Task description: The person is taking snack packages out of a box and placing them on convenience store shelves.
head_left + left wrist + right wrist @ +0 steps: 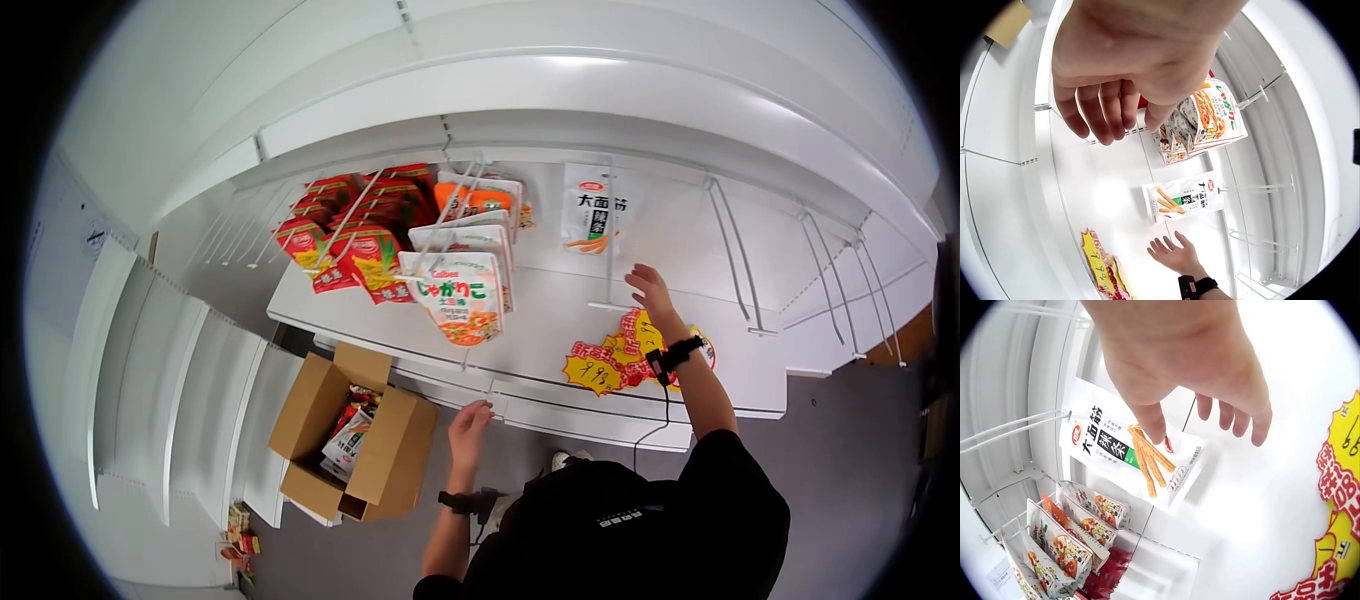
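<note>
A white packet with black lettering (592, 212) hangs on a hook at the back of the shelf; the right wrist view shows the same packet (1122, 447) close up. My right hand (655, 298) is just in front of it at its right, fingers relaxed and holding nothing. In the right wrist view my right hand (1191, 362) overlaps the packet's edge; contact cannot be told. My left hand (468, 432) hovers by the shelf's front edge, empty, fingers loosely bent. Left of the packet hang white potato-snack packets (460, 295), also visible in the left wrist view (1216, 115).
Red packets (370, 250) hang in rows at the left. Yellow and red price signs (600, 367) lie on the white shelf (540, 345) near my right forearm. An opened cardboard box (405, 450) with packets stands at lower left. Bare wire hooks (735, 250) jut out at right.
</note>
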Available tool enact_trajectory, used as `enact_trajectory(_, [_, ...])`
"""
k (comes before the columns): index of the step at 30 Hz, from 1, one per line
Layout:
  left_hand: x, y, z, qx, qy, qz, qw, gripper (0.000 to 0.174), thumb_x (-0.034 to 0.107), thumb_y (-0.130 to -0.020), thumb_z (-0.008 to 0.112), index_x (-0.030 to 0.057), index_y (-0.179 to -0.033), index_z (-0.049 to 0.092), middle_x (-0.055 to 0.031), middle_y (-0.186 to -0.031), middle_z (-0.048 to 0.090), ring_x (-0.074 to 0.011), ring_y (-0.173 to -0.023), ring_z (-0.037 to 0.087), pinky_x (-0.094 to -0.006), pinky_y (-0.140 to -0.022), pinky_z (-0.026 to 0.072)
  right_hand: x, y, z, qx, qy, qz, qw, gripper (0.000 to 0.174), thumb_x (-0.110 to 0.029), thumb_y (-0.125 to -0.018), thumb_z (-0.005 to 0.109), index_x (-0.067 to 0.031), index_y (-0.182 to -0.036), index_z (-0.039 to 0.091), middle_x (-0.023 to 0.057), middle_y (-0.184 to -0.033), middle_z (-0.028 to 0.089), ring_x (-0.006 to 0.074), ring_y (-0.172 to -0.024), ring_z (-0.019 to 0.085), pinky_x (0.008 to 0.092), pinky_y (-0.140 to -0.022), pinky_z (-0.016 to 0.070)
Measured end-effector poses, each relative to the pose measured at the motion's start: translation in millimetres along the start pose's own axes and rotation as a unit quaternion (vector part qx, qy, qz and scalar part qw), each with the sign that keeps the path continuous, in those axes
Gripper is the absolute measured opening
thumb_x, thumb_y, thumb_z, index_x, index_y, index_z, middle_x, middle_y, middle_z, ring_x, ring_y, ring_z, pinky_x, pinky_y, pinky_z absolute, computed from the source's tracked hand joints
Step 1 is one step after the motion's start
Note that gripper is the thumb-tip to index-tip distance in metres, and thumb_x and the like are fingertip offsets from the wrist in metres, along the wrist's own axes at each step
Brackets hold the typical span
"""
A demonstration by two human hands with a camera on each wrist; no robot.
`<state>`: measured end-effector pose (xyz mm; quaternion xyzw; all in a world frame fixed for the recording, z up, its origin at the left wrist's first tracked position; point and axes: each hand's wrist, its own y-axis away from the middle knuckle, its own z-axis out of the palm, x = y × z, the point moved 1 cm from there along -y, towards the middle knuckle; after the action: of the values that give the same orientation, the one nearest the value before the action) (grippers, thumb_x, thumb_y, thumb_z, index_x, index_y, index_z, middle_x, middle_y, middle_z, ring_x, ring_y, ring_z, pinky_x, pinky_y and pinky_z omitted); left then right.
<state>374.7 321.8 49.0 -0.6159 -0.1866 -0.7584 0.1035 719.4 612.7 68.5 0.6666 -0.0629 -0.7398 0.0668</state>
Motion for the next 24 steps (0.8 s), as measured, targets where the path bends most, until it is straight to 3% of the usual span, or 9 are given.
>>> enact_trajectory(8, [-0.1,22.8,-36.6,0.039,0.020,-0.003,0.999,0.024,0.016,-0.090,0.061,-0.0009,-0.106,0.062,-0.0046,-0.095,0.064,-0.0116,-0.086,0.058,-0.0246,-0.077,0.0465,27.9,52.1,18.7,0.011,-0.165,0.044,0.985,0.041,-0.017,-0.085,0.060,-0.0042,-0.122,0.048,0.0081,-0.107,0.058,0.0195,-0.100,0.058,0.0349,-0.079,0.0495])
enact_trajectory(9, [-2.2,25.4,-46.0,0.040,0.022,0.010,0.999,0.024,0.017,-0.089,0.062,-0.0011,-0.105,0.062,-0.0040,-0.092,0.064,-0.0107,-0.083,0.057,-0.0242,-0.075,0.0458,32.5,59.8,26.5,-0.002,-0.164,0.056,0.985,0.036,-0.019,-0.088,0.057,-0.0065,-0.121,0.050,0.0075,-0.112,0.058,0.0225,-0.101,0.057,0.0363,-0.084,0.0477])
enact_trajectory(16, [-15.6,60.0,-126.2,0.113,0.023,0.011,0.993,0.023,0.018,-0.091,0.059,0.0009,-0.106,0.062,-0.0031,-0.097,0.064,-0.0111,-0.087,0.059,-0.0247,-0.077,0.0466,58.7,112.7,102.2,-0.143,-0.244,0.134,0.950,0.021,-0.020,-0.088,0.058,-0.0094,-0.105,0.058,0.0053,-0.099,0.063,0.0200,-0.095,0.058,0.0341,-0.085,0.0466])
enact_trajectory(17, [-14.8,66.5,-136.3,0.129,0.031,0.006,0.991,0.023,0.018,-0.091,0.059,0.0010,-0.106,0.062,-0.0030,-0.097,0.064,-0.0111,-0.086,0.059,-0.0247,-0.076,0.0465,56.5,124.0,119.7,-0.128,-0.227,0.156,0.953,0.017,-0.020,-0.088,0.058,-0.0093,-0.102,0.059,0.0042,-0.097,0.064,0.0193,-0.093,0.057,0.0341,-0.085,0.0468])
enact_trajectory(24, [-9.4,114.3,-209.3,0.207,0.051,0.002,0.977,0.023,0.019,-0.091,0.058,0.0016,-0.105,0.062,-0.0023,-0.098,0.064,-0.0112,-0.086,0.059,-0.0256,-0.077,0.0461,93.6,166.7,213.5,-0.191,-0.196,0.212,0.938,0.023,-0.021,-0.087,0.058,-0.0079,-0.106,0.057,0.0065,-0.100,0.060,0.0200,-0.094,0.055,0.0342,-0.085,0.0451])
